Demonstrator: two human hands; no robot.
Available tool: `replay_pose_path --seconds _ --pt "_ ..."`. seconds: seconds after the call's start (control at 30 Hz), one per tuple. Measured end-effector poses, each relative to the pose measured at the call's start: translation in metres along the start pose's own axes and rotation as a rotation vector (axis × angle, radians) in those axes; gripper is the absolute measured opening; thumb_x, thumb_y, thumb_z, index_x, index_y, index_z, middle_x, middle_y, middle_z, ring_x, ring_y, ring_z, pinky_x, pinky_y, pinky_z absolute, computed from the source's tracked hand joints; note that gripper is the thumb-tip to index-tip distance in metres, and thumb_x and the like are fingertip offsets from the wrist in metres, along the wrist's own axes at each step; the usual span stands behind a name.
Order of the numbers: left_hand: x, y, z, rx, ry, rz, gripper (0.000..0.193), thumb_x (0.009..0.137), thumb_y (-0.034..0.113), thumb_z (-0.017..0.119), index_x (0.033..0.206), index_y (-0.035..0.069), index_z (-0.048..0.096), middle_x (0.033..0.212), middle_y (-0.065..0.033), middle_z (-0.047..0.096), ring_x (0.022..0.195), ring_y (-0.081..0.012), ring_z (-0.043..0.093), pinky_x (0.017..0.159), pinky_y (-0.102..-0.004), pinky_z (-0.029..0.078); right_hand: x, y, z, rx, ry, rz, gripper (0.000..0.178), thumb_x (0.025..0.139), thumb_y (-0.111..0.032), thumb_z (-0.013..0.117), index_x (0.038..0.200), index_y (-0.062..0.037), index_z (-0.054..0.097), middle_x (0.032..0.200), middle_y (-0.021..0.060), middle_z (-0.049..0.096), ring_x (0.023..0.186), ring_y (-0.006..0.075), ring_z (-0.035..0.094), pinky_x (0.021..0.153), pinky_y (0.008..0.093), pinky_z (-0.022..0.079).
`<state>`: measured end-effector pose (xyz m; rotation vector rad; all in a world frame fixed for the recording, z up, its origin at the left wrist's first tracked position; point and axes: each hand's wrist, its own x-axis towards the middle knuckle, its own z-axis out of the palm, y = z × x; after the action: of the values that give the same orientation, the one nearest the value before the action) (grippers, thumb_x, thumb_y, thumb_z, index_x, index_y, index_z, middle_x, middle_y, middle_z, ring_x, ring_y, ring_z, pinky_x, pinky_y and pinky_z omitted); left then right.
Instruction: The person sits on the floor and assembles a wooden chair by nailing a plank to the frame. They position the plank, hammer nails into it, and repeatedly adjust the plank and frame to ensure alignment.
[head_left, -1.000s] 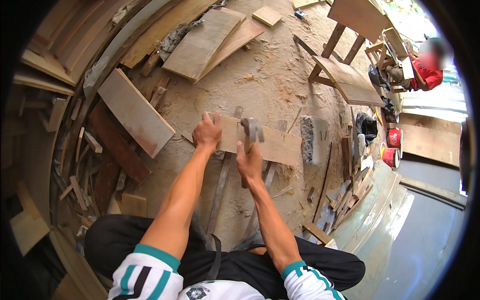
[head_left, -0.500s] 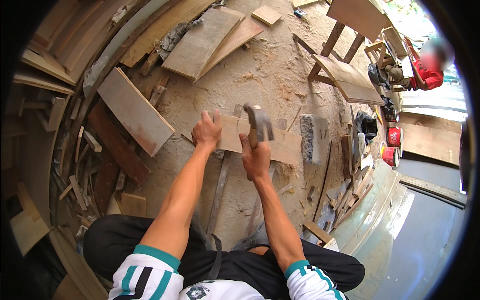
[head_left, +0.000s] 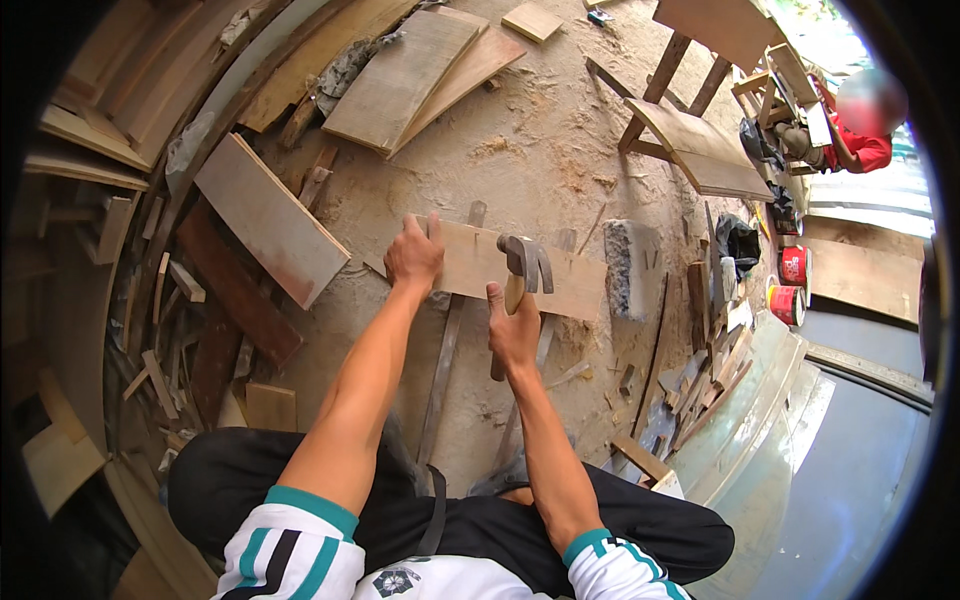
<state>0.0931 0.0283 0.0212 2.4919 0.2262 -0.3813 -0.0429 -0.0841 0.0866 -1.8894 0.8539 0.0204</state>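
Observation:
My left hand (head_left: 413, 256) is closed over the left end of a pale wooden board (head_left: 466, 262). The board lies crosswise over two narrow wooden strips (head_left: 440, 375) on the ground in front of my knees. A claw hammer (head_left: 526, 264) is gripped by its wooden handle in my right hand (head_left: 515, 334). Its metal head is up over the middle of the board, claw turned to the right; whether it touches the wood I cannot tell. Thin dark marks on the board are too small to make out.
A grey block (head_left: 630, 270) stands past the board's right end. Loose boards (head_left: 270, 220) lie left and far ahead (head_left: 405, 80). Wood scraps edge both sides. A wooden chair (head_left: 690, 150) stands far right, near red cans (head_left: 790, 300) and a seated person in red (head_left: 865, 150).
The hammer's head, blurred before, now shows sharply and sits slightly lower and to the right, with more of its claw in view. My left hand stays on the board.

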Motion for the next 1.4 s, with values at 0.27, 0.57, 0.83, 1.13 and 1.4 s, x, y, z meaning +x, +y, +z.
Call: replay_pose_path --seconds 0.27,0.57,0.83,1.13,1.4 --pt "0.000 0.002 0.001 -0.001 0.010 0.005 0.058 0.099 0.056 0.039 0.110 0.001 0.055 0.093 -0.0304 0.068 0.091 -0.0493 0.066 0.081 -0.0559 0.051 0.021 -0.053 -0.003 -0.095 -0.044 -0.220 0.035 0.097 -0.032 0.063 0.102 0.0021 0.059 0.073 0.0238 0.063 0.068 0.0425 0.063 0.062 0.0471 0.046" --pt "-0.005 0.003 0.003 -0.005 -0.015 0.005 0.060 0.099 0.057 0.038 0.111 0.000 0.054 0.092 -0.0315 0.068 0.091 -0.0499 0.066 0.081 -0.0560 0.050 0.014 -0.028 0.007 -0.160 0.159 -0.468 0.029 0.099 -0.028 0.058 0.100 0.0004 0.059 0.077 0.0241 0.062 0.082 0.0465 0.065 0.067 0.0479 0.049" --pt "0.000 -0.001 -0.001 0.007 0.001 0.014 0.059 0.099 0.055 0.038 0.110 0.000 0.054 0.091 -0.0317 0.068 0.089 -0.0507 0.065 0.080 -0.0569 0.050 -0.008 -0.027 -0.002 0.018 0.001 -0.083 0.044 0.099 -0.043 0.056 0.103 0.0006 0.058 0.083 0.0304 0.065 0.083 0.0501 0.064 0.071 0.0532 0.047" --pt "0.001 -0.003 -0.001 -0.007 0.016 0.025 0.058 0.100 0.055 0.038 0.109 0.000 0.054 0.091 -0.0311 0.068 0.089 -0.0505 0.066 0.080 -0.0570 0.050 0.022 -0.063 -0.010 0.277 -0.042 -0.366 0.048 0.104 -0.050 0.043 0.085 -0.0072 0.050 0.062 -0.0008 0.048 0.052 0.0046 0.049 0.043 0.0226 0.039" --pt "-0.005 0.002 -0.001 -0.008 -0.015 0.014 0.057 0.100 0.054 0.038 0.110 0.001 0.054 0.092 -0.0313 0.068 0.090 -0.0507 0.065 0.081 -0.0566 0.050 0.021 -0.029 0.008 -0.183 -0.026 -0.078 0.038 0.103 -0.037 0.049 0.105 0.0009 0.053 0.082 0.0340 0.063 0.085 0.0579 0.058 0.068 0.0584 0.045"
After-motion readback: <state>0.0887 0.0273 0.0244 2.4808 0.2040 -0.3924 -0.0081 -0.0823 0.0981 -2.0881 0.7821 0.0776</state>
